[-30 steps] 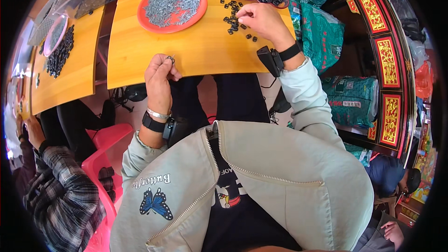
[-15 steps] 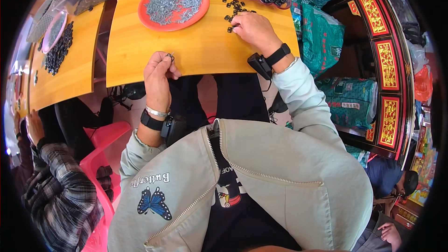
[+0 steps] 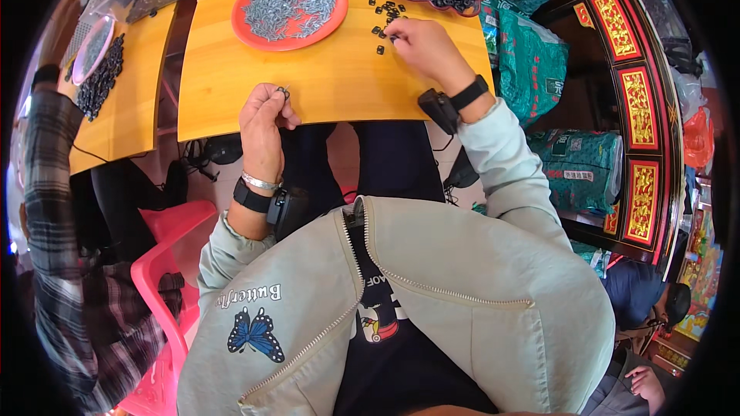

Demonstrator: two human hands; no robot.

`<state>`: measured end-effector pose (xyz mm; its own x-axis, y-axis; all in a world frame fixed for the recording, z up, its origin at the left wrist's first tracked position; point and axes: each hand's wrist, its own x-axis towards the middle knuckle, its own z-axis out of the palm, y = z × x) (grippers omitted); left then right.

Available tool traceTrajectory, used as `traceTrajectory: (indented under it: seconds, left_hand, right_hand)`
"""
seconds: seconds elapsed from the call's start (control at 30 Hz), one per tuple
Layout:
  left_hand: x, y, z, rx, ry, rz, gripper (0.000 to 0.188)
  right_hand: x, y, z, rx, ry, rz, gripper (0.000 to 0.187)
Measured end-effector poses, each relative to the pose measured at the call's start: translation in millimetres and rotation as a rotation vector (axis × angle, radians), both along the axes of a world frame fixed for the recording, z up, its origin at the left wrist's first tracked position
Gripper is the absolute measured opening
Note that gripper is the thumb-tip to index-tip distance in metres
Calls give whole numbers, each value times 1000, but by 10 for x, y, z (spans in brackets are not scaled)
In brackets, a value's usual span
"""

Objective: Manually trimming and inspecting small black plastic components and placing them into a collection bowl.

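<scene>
My left hand is closed over the near part of the table. Its thumb and finger pinch a small dark piece, from which a thin metal tip seems to stick out. At the right, my right hand is closed, fingertips together on a small black plastic piece. Beside those fingers lies a loose scatter of similar black pieces. A red plate heaped with small silvery screws or pins sits farther off, between and beyond my hands.
A dark red scalloped tray piled with black pieces stands at the table's far right. Green packages sit beside the table. At the left, a co-worker's plaid sleeve reaches toward another table; a pink chair is nearby.
My right hand has shifted slightly right and lifted a black piece off the scatter. My left hand has barely moved. The co-worker's arm at left has stretched forward over their table.
</scene>
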<state>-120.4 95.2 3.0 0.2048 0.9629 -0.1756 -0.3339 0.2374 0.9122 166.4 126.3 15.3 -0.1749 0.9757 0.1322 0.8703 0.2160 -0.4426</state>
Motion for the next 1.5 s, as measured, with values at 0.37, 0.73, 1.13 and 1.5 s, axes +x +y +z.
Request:
traceTrajectory:
  seconds: [0.37,0.73,1.13,1.5]
  left_hand:
    - [20,-17,-9,-10,1,0,13]
    - [36,-31,-22,-1,1,-13,13]
    - [59,-65,41,18,37,-39,14]
    - [72,-81,69,3,28,-56,14]
  right_hand:
    - [-138,-364,364,-446,1094,-49,25]
    - [-293,-451,197,-631,1558,22,27]
    - [-722,-504,278,-426,1324,-121,20]
    - [-1086,-596,217,-60,971,-104,17]
